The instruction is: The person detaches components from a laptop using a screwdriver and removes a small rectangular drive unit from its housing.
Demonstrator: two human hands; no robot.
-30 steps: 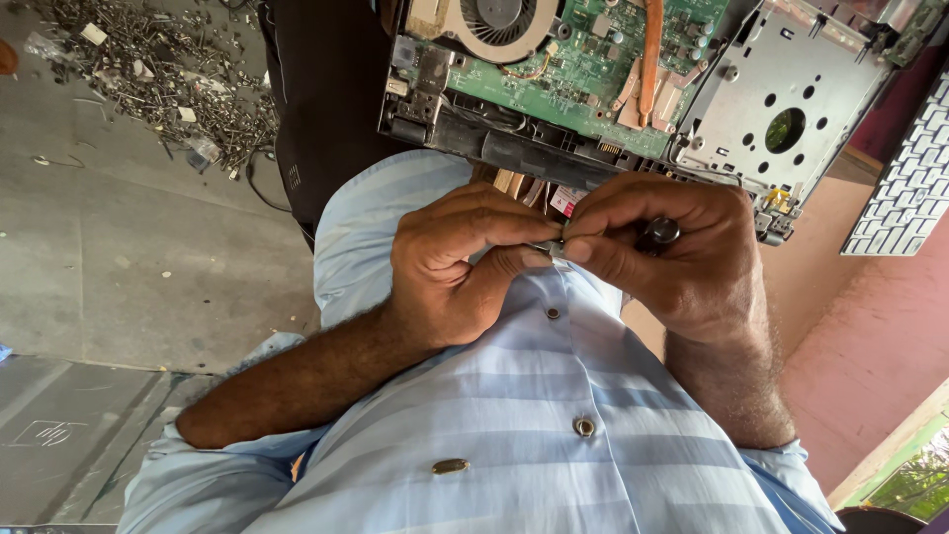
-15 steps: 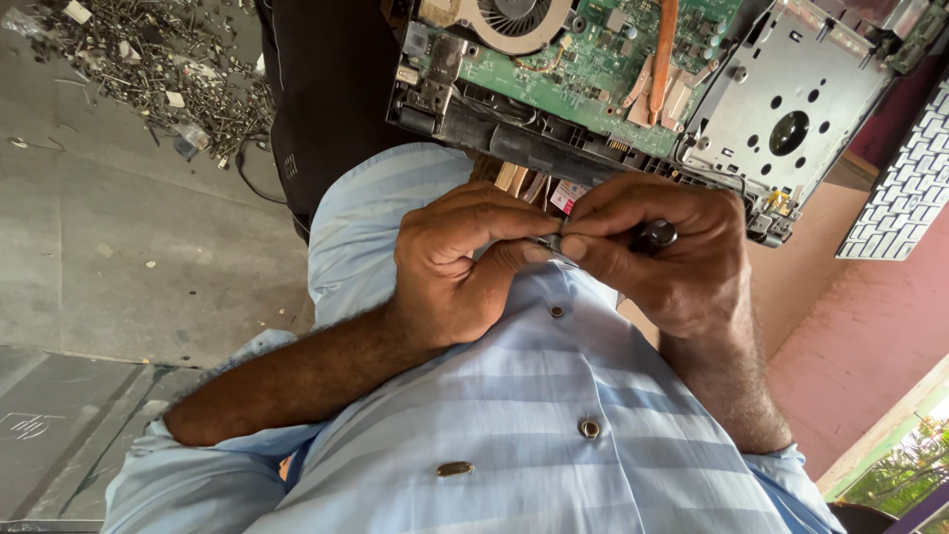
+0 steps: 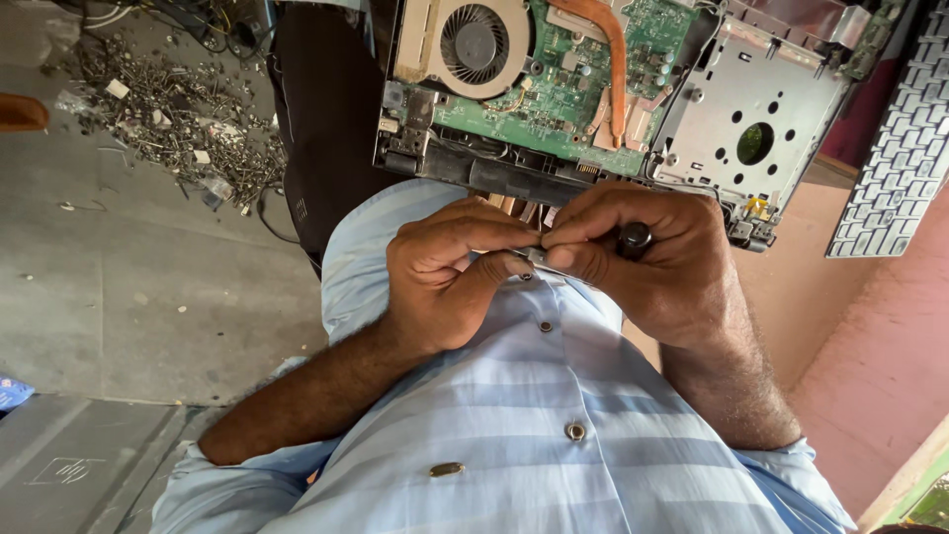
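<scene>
Since half a second ago the view has tipped slightly, so more of the opened laptop shows at the top, while both hands stay locked together at the chest.

Nearest lies the light blue striped shirt (image 3: 554, 465), soft cotton with round metal snaps. Against it, the left hand (image 3: 450, 282) curls tight, thumb and forefinger pinched on a small silvery metal part (image 3: 534, 259), thin and flat as far as can be told. The right hand (image 3: 647, 262) closes on the same part from the other side and also clamps the dark round-ended handle of a screwdriver (image 3: 634, 238) in its fist; the tool's tip is hidden.

A risk, as I judge it: the little part is gripped only at the fingertips, so a slip could drop it into the shirt folds or onto the floor, and the hidden tip could jab a finger.

Just beyond the knuckles sits the laptop chassis (image 3: 593, 99): green circuit board, a round black cooling fan (image 3: 473, 44) with fine blades, a bent copper heat pipe (image 3: 608, 54), and a perforated grey metal drive bracket (image 3: 751, 124). A pale detached keyboard (image 3: 900, 148) hangs at the right. Farther left, a heap of loose screws and scrap (image 3: 168, 119) litters the rough grey concrete floor (image 3: 119, 297).
</scene>
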